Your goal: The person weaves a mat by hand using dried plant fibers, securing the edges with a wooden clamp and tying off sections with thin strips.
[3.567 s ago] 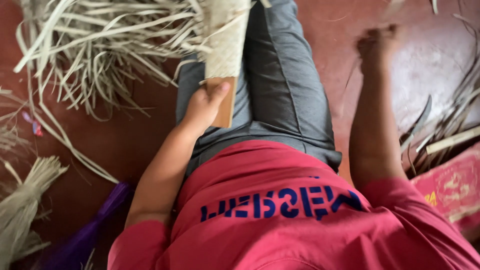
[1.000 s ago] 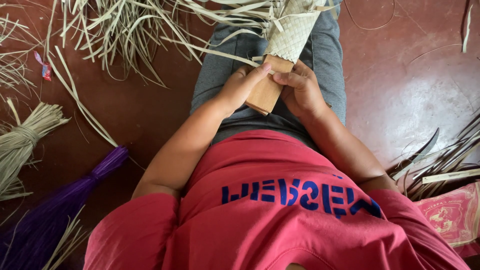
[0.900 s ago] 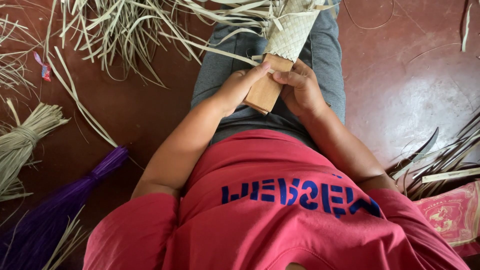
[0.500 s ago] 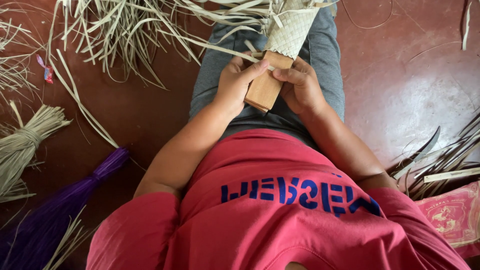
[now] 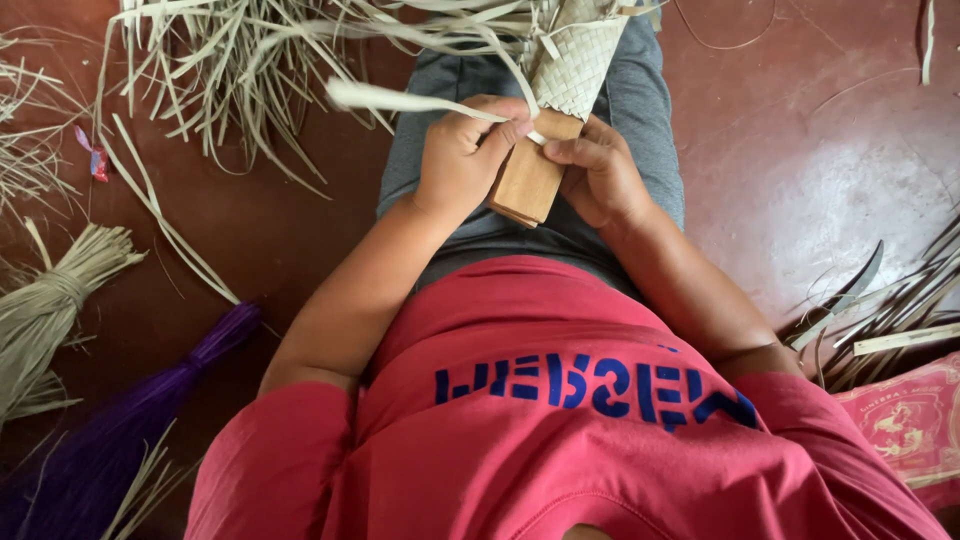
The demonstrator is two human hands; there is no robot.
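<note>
Your left hand pinches a pale strip beside the wooden block on your lap; your right hand grips the block. Hard pulling may snap the strip or loosen the weave above the block.

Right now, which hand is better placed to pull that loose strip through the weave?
Probably the left hand: it already pinches the pale strip, while the right hand steadies the wooden block under the woven piece.
</note>
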